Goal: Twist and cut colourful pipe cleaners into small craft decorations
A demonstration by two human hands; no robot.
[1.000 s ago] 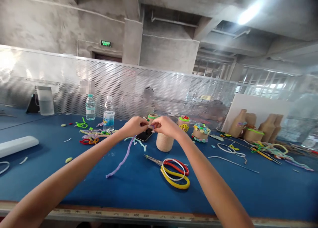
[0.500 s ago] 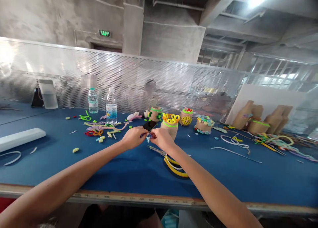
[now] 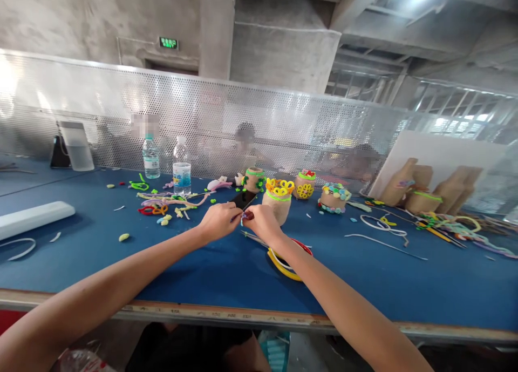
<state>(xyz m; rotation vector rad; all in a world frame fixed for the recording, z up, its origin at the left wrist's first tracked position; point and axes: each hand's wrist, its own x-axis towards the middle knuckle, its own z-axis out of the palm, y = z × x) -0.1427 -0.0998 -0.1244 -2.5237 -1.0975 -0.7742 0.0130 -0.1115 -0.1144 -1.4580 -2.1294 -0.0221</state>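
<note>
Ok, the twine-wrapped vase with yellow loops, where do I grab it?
Probably around the bare twine body below the green band, coming from the right: it stands upright, the loops crown its top, and the black phone lies on its left.

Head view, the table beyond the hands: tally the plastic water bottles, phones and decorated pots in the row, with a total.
Plastic water bottles: 2
Black smartphone: 1
Decorated twine-wrapped pots: 4
Total: 7
</note>
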